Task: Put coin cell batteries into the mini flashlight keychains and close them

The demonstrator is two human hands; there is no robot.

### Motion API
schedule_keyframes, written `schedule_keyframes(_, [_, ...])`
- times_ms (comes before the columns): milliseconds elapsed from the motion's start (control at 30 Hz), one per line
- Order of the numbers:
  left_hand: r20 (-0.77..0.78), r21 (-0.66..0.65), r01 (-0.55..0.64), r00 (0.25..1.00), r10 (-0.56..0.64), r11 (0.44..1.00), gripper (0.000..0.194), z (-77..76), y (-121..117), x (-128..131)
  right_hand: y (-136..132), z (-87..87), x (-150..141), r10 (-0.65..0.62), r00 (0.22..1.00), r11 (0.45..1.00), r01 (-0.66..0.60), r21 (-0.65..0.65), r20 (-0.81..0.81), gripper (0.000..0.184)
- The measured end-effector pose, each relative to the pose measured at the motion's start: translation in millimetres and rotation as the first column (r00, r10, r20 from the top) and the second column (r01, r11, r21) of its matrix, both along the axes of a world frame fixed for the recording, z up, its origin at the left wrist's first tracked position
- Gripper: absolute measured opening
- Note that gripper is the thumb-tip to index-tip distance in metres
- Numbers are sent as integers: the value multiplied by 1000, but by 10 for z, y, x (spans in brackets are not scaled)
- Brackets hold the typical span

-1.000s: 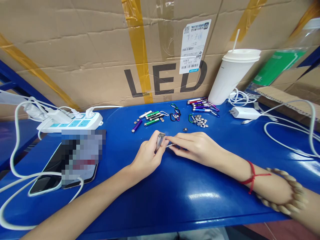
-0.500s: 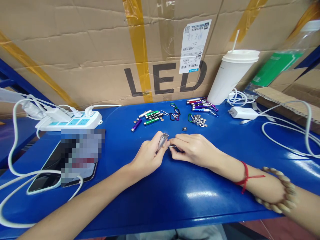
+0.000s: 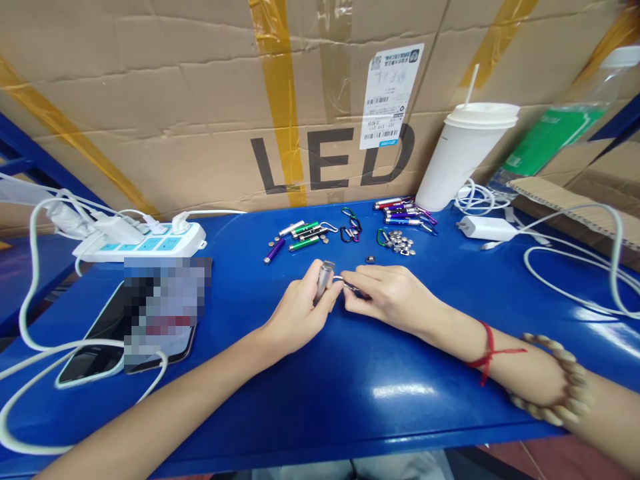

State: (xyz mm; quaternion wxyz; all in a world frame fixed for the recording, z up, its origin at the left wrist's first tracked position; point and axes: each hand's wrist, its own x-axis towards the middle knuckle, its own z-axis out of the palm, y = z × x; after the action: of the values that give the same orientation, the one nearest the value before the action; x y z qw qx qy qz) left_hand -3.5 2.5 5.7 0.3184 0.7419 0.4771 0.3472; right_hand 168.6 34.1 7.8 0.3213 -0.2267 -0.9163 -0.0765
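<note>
My left hand [image 3: 300,310] is closed around a small silver flashlight tube [image 3: 324,279], held upright over the blue table [image 3: 350,380]. My right hand [image 3: 387,293] pinches a thin metal clip [image 3: 345,284] against the tube's top end. Just behind my hands lie several small coloured flashlights [image 3: 303,235], carabiner clips [image 3: 351,227], a pile of button batteries [image 3: 400,242] and another bunch of flashlights [image 3: 403,210]. One loose small part [image 3: 370,259] sits close to my right hand.
A white lidded cup with a straw [image 3: 463,157] stands at the back right, beside a white charger [image 3: 487,228] and looping cables [image 3: 575,267]. A power strip [image 3: 143,243] and a phone [image 3: 125,327] lie at the left. A cardboard box marked LED [image 3: 200,100] walls the back.
My right hand has curled from flat fingers into a pinch on the clip and pushed it up to the tube's end. The left hand has tilted the tube slightly.
</note>
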Motion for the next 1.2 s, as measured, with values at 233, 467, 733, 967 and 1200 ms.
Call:
schedule_keyframes(233, [19, -40, -16, 1000, 17, 999, 27, 23, -16, -18, 11, 26, 32, 2, 1000, 996, -3, -87, -18, 30])
schedule_keyframes(467, [183, -20, -89, 979, 91, 996, 24, 13, -17, 11, 11, 29, 47, -94, 990, 996, 93, 14, 109, 36])
schedule_keyframes(733, [182, -20, -96, 978, 98, 995, 17, -14, -12, 7, 6, 18, 47, -96, 986, 994, 89, 57, 138, 37])
schedule_keyframes(967, [66, 14, -95, 993, 94, 995, 17, -18, -2, -3, 5, 7, 52, -64, 991, 996, 71, -54, 121, 38])
schedule_keyframes(1200, [87, -2, -29, 996, 29, 1000, 18, 22, -18, -10, 17, 25, 49, 36, 991, 972, -4, -237, 129, 35])
